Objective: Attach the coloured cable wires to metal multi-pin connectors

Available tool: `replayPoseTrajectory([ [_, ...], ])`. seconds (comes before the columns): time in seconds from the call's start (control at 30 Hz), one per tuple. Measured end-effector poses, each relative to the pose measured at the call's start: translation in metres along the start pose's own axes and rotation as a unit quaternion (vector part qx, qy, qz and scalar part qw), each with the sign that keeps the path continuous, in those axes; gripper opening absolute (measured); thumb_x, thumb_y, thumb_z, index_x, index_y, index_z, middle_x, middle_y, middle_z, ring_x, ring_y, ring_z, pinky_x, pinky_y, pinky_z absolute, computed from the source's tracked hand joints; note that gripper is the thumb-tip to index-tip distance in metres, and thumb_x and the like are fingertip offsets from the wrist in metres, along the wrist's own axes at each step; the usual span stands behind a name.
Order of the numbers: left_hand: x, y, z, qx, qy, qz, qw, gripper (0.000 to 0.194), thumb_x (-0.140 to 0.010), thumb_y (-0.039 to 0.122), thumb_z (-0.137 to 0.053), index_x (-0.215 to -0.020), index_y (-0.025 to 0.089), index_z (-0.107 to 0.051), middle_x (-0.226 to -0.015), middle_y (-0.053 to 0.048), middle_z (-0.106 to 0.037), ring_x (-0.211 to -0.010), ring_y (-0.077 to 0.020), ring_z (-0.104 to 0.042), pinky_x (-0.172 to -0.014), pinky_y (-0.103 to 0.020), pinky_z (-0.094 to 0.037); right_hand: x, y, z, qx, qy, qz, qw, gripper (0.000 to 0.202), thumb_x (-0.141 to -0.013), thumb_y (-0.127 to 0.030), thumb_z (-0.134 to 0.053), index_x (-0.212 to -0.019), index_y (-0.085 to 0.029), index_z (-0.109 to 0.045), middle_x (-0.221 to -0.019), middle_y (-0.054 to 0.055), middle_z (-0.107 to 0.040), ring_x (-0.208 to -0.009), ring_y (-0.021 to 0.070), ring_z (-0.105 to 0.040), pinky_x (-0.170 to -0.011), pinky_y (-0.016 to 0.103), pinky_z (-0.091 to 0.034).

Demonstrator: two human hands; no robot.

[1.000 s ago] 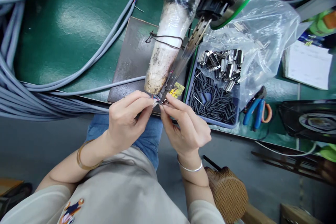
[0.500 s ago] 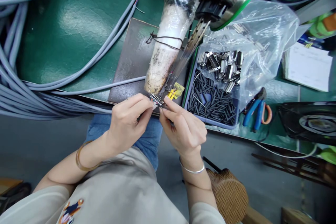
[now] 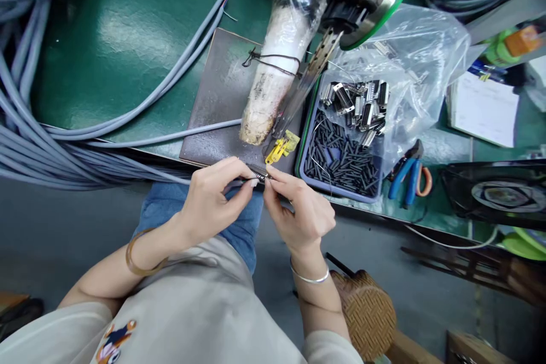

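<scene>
Between my two hands, at the front edge of the bench, is a small multi-pin connector (image 3: 260,176), mostly covered by the fingers. My left hand (image 3: 215,193) pinches its left end between thumb and forefinger. Closed on the other end is my right hand (image 3: 298,207), its fingertips also in a pinch. Grey cable (image 3: 170,136) runs over the dark board (image 3: 213,91) and passes under the plastic-wrapped white tube (image 3: 267,91). A perforated metal barrel (image 3: 319,60) slants down beside that tube. Just beyond the fingertips lies a yellow clip-like piece (image 3: 277,149).
Right of the board stands a blue tray (image 3: 362,198) of black sleeves (image 3: 341,162) and metal connectors (image 3: 362,102), with a clear plastic bag (image 3: 430,51) over its back. Blue-handled pliers (image 3: 409,179) lie farther right. Bundled grey cables (image 3: 42,153) fill the left edge. A woven stool (image 3: 369,315) is below.
Both hands have come slightly toward my body with the connector, away from the white tube and barrel. The connector has tipped and now shows less of its pins. The camera view has shifted slightly.
</scene>
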State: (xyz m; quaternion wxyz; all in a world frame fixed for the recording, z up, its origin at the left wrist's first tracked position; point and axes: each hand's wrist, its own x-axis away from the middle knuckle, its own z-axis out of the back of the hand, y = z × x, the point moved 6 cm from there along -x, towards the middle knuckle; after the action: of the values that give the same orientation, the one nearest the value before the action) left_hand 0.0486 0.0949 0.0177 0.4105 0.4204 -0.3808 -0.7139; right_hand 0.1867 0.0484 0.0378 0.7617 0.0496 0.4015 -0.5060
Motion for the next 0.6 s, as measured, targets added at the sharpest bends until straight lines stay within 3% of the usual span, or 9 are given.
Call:
replayPoseTrajectory([
  [0.17, 0.003, -0.017, -0.003, 0.172, -0.085, 0.171, 0.966, 0.015, -0.087, 0.019, -0.066, -0.074, 0.016, -0.059, -0.062, 0.006, -0.051, -0.053, -0.0064, -0.043, -0.052, -0.02, -0.036, 0.008, 0.011, -0.005, -0.144, -0.044, -0.162, 0.975, 0.013, -0.092, -0.012, -0.068, -0.093, -0.024, -0.062, -0.089, -0.001, -0.079, -0.077, 0.0126, -0.077, -0.068, 0.022, -0.063],
  [0.3, 0.019, -0.019, -0.003, 0.196, -0.168, 0.205, 0.944, 0.016, -0.089, 0.027, -0.065, -0.079, 0.015, -0.063, -0.063, 0.006, -0.053, -0.054, -0.0072, -0.042, -0.052, -0.021, -0.034, 0.014, 0.009, 0.004, -0.155, -0.04, -0.187, 0.969, 0.009, -0.096, -0.016, -0.064, -0.1, -0.024, -0.065, -0.092, -0.001, -0.078, -0.057, 0.0082, -0.069, -0.056, 0.02, -0.057],
  [0.4, 0.051, -0.03, -0.011, 0.127, -0.292, 0.188, 0.929, 0.014, -0.09, 0.026, -0.064, -0.084, 0.015, -0.069, -0.065, 0.004, -0.059, -0.057, -0.0084, -0.045, -0.055, -0.021, -0.036, 0.018, 0.003, 0.024, -0.05, 0.009, -0.123, 0.991, 0.012, -0.092, -0.017, -0.069, -0.101, -0.026, -0.071, -0.071, -0.005, -0.073, -0.049, 0.0082, -0.062, -0.05, 0.021, -0.05],
  [0.5, 0.092, -0.068, -0.017, -0.044, -0.4, 0.181, 0.898, 0.014, -0.092, 0.023, -0.06, -0.089, 0.019, -0.073, -0.077, 0.001, -0.071, -0.069, -0.0115, -0.061, -0.068, -0.022, -0.045, 0.025, -0.005, 0.039, 0.018, 0.058, -0.061, 0.996, 0.014, -0.09, -0.018, -0.072, -0.099, -0.028, -0.075, -0.06, -0.006, -0.066, -0.046, 0.0098, -0.058, -0.049, 0.023, -0.047],
  [0.53, 0.103, -0.086, -0.015, -0.133, -0.416, 0.185, 0.88, 0.014, -0.092, 0.023, -0.06, -0.092, 0.022, -0.074, -0.084, 0.001, -0.074, -0.077, -0.0131, -0.066, -0.074, -0.022, -0.048, 0.028, -0.005, 0.041, 0.02, 0.065, -0.064, 0.996, 0.015, -0.09, -0.018, -0.071, -0.1, -0.028, -0.075, -0.061, -0.005, -0.066, -0.045, 0.0096, -0.056, -0.048, 0.024, -0.047],
  [0.6, 0.114, -0.121, -0.003, -0.221, -0.386, 0.213, 0.87, 0.018, -0.092, 0.018, -0.056, -0.097, 0.019, -0.074, -0.102, -0.008, -0.075, -0.096, -0.0209, -0.069, -0.086, -0.028, -0.05, 0.034, -0.002, 0.04, -0.005, 0.057, -0.109, 0.992, 0.02, -0.092, -0.017, -0.066, -0.108, -0.026, -0.072, -0.067, -0.004, -0.069, -0.043, 0.0089, -0.053, -0.045, 0.024, -0.045],
])
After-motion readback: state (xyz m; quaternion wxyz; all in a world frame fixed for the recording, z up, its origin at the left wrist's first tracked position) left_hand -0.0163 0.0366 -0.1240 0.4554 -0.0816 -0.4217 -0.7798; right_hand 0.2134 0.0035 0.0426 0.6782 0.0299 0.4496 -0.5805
